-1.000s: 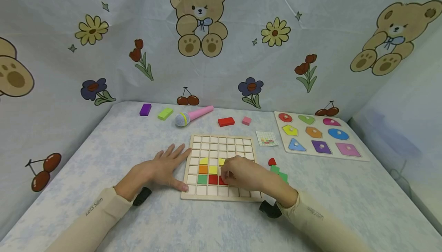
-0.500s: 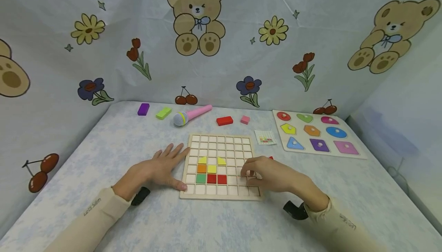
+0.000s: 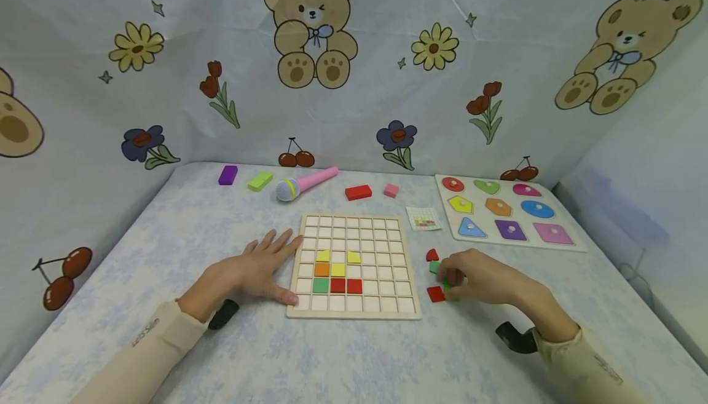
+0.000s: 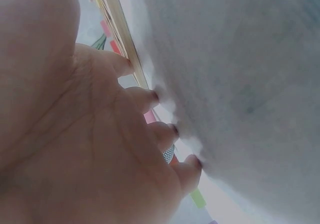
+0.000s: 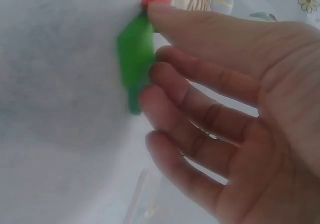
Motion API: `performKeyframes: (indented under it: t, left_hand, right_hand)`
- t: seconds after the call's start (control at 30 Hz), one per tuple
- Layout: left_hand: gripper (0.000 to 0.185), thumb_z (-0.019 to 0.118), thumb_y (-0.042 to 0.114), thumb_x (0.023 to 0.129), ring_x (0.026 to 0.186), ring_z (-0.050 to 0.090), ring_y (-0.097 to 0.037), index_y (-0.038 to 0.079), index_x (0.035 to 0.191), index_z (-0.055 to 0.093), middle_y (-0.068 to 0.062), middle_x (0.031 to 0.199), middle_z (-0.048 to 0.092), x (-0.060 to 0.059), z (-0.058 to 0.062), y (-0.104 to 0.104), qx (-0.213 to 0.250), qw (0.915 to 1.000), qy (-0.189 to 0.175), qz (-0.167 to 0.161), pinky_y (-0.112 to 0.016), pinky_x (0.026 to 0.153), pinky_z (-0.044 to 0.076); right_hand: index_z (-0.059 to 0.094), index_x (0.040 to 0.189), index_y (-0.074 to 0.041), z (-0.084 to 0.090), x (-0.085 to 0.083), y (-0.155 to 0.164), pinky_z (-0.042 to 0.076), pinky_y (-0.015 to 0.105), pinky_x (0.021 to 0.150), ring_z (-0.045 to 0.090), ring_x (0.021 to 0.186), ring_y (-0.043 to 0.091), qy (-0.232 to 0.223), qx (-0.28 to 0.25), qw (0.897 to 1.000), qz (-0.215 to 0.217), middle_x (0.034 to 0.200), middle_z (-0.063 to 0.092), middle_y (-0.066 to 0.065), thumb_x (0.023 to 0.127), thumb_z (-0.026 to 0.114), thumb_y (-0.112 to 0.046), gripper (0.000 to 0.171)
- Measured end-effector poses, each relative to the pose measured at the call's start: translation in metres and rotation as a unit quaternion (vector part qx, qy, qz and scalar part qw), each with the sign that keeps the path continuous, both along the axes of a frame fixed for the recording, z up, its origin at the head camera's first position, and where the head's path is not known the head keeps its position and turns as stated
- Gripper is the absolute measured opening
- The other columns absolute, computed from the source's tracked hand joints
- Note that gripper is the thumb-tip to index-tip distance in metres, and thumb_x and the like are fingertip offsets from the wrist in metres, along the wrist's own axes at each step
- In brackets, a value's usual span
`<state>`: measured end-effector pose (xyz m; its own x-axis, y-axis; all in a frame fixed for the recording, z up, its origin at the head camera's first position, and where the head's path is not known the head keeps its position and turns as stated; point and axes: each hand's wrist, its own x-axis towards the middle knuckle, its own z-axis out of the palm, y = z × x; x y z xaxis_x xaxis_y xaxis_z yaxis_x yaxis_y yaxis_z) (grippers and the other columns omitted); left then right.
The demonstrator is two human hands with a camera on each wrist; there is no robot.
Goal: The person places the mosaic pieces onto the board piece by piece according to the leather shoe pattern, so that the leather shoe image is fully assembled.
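A wooden grid board (image 3: 354, 315) lies on the table, with yellow, orange, green and red tiles (image 3: 354, 286) in some of its cells. My left hand (image 3: 257, 272) rests flat with fingers spread, its thumb and fingertips at the board's left edge. To the right of the board, my right hand (image 3: 487, 275) hovers over loose green tiles (image 5: 136, 51), partly hidden by it in the head view. Its fingers are loosely bent, with the thumb apart, and grip nothing. Beside its thumb lies a red tile (image 3: 436, 294); farther back is a red rounded piece (image 3: 432, 255).
A small pattern card (image 3: 423, 219) lies behind the board's right corner. A shape puzzle (image 3: 459, 232) is at the back right. Along the back lie a toy microphone (image 3: 310, 183), a red block (image 3: 358, 192), a pink block (image 3: 391, 190), a lime block (image 3: 260, 181) and a purple block (image 3: 228, 175).
My right hand has lifted away from the red tile in the grid and moved right, off the board, to the loose tiles. The left hand stays at the board's edge.
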<state>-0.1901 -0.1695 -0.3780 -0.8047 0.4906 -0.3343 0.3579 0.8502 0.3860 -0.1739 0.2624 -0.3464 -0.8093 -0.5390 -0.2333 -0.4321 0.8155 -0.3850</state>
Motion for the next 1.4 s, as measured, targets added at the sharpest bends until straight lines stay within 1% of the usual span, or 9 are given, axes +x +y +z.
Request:
performKeyframes:
  t: [0.2, 0.33, 0.43, 0.63, 0.8, 0.87, 1.07, 1.23, 1.4]
  left_hand:
    - [0.125, 0.074, 0.070, 0.075, 0.153, -0.008, -0.045, 0.014, 0.163, 0.005, -0.016, 0.169, -0.004, 0.000, 0.001, -0.001, 0.006, 1.0000, -0.002, 0.003, -0.068, 0.119, 0.001]
    - [0.125, 0.074, 0.069, 0.075, 0.153, -0.009, -0.045, 0.015, 0.163, 0.004, -0.015, 0.169, -0.004, 0.001, 0.002, 0.000, 0.008, 0.9999, -0.006, 0.003, -0.067, 0.119, 0.000]
    - [0.125, 0.074, 0.070, 0.076, 0.153, -0.009, -0.045, 0.014, 0.163, 0.004, -0.016, 0.169, -0.004, 0.001, 0.003, -0.001, 0.006, 1.0000, -0.003, 0.003, -0.068, 0.119, 0.001]
    - [0.124, 0.074, 0.070, 0.076, 0.153, -0.007, -0.045, 0.013, 0.163, 0.006, -0.016, 0.169, -0.003, 0.000, 0.004, -0.001, 0.004, 1.0000, 0.004, 0.004, -0.068, 0.119, 0.002]
    - [0.122, 0.075, 0.069, 0.075, 0.153, -0.002, -0.047, 0.013, 0.163, 0.011, -0.018, 0.169, 0.004, 0.003, 0.007, 0.000, -0.002, 0.9999, 0.013, 0.000, -0.069, 0.118, 0.006]
    - [0.121, 0.076, 0.068, 0.074, 0.153, 0.001, -0.048, 0.012, 0.162, 0.014, -0.019, 0.168, 0.007, 0.004, 0.008, 0.002, -0.003, 0.9998, 0.019, -0.003, -0.069, 0.118, 0.010]
    - [0.124, 0.082, 0.064, 0.069, 0.151, 0.005, -0.052, 0.008, 0.161, 0.020, -0.023, 0.166, 0.012, 0.005, 0.012, 0.005, 0.010, 0.9998, 0.014, 0.005, -0.070, 0.116, 0.018]
    - [0.131, 0.086, 0.061, 0.063, 0.151, 0.004, -0.053, 0.005, 0.160, 0.019, -0.025, 0.166, 0.011, 0.004, 0.011, 0.005, 0.022, 0.9997, 0.006, 0.006, -0.069, 0.117, 0.016]
    - [0.133, 0.089, 0.059, 0.061, 0.151, 0.004, -0.053, 0.004, 0.160, 0.020, -0.026, 0.165, 0.011, 0.004, 0.010, 0.005, 0.023, 0.9997, 0.005, 0.005, -0.069, 0.117, 0.016]
  right_hand:
    - [0.072, 0.104, -0.022, -0.006, 0.003, 0.006, 0.051, 0.026, 0.073, 0.055, 0.082, 0.011, 0.000, 0.009, 1.000, -0.023, 0.089, 0.060, -0.011, 0.081, 0.085, -0.024, 0.027]
    - [0.073, 0.105, -0.023, -0.009, 0.005, 0.008, 0.053, 0.027, 0.075, 0.055, 0.083, 0.010, 0.009, 0.006, 1.000, -0.015, 0.092, 0.061, -0.011, 0.082, 0.084, -0.024, 0.025]
    - [0.073, 0.104, -0.024, -0.009, 0.006, 0.008, 0.054, 0.027, 0.076, 0.056, 0.083, 0.009, 0.017, 0.003, 1.000, -0.008, 0.094, 0.062, -0.012, 0.083, 0.083, -0.023, 0.024]
    - [0.073, 0.102, -0.024, -0.008, 0.009, 0.006, 0.054, 0.026, 0.076, 0.056, 0.084, 0.010, 0.022, 0.010, 1.000, -0.013, 0.094, 0.064, -0.012, 0.082, 0.083, -0.022, 0.022]
    - [0.073, 0.099, -0.022, -0.007, 0.011, 0.003, 0.053, 0.027, 0.074, 0.057, 0.083, 0.011, 0.020, 0.009, 1.000, -0.017, 0.093, 0.066, -0.012, 0.082, 0.083, -0.019, 0.020]
    - [0.072, 0.098, -0.022, -0.006, 0.011, 0.002, 0.054, 0.027, 0.074, 0.057, 0.083, 0.011, 0.021, 0.011, 1.000, -0.017, 0.092, 0.066, -0.013, 0.082, 0.083, -0.019, 0.019]
    - [0.072, 0.097, -0.021, 0.000, 0.007, -0.008, 0.053, 0.025, 0.072, 0.057, 0.081, 0.010, 0.033, 0.011, 0.999, 0.002, 0.089, 0.066, -0.013, 0.081, 0.082, -0.018, 0.018]
    - [0.071, 0.096, -0.019, 0.006, 0.002, -0.026, 0.051, 0.024, 0.069, 0.056, 0.079, 0.010, 0.043, 0.002, 0.999, 0.030, 0.088, 0.065, -0.011, 0.083, 0.081, -0.017, 0.016]
    - [0.071, 0.100, -0.019, 0.008, -0.004, -0.051, 0.052, 0.026, 0.073, 0.058, 0.084, 0.011, 0.042, 0.000, 0.998, 0.055, 0.092, 0.065, -0.011, 0.086, 0.080, -0.019, 0.016]
